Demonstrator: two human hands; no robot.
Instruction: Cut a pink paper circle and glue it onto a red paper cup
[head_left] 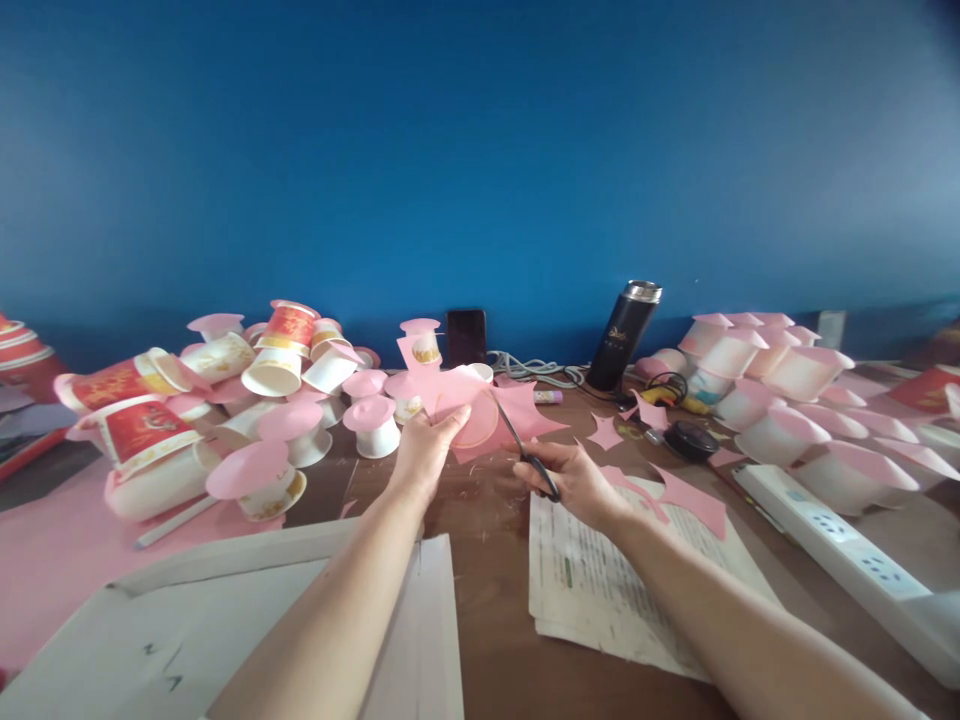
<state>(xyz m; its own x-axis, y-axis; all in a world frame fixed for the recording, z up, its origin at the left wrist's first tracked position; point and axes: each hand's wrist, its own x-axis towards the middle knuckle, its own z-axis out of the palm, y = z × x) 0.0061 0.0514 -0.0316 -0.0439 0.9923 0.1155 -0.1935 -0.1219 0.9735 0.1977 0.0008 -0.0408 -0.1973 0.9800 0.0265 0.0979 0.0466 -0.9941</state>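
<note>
Paper (450, 385), pink and thin, is pinched between the thumb and fingers of the left hand (424, 445), while scissors (551, 485) are gripped by their dark handles in the right hand (581, 482), with the blades laid at the sheet between the two grips. Progress appears partial: pointed tips and scooped edges are left where pieces seem to have been cut away, yet a rounded pencil-like outline (480, 430) is seen on a part that is not cut free. Beyond and to the left of the left grip, waisted forms of paper cups (373, 430) are already topped with flat, matte pink rounds, some cups being printed in glossy red and gold. To the right of the right grip, paler cups (802, 370) are capped with angular pink pieces whose corners are untrimmed, so trimming is judged to be left there. Star-like scraps (606, 432) are scattered just beyond the right grip, and creased printed pages (577, 580) are spread beneath its forearm on smooth brown wood (491, 620).
</note>
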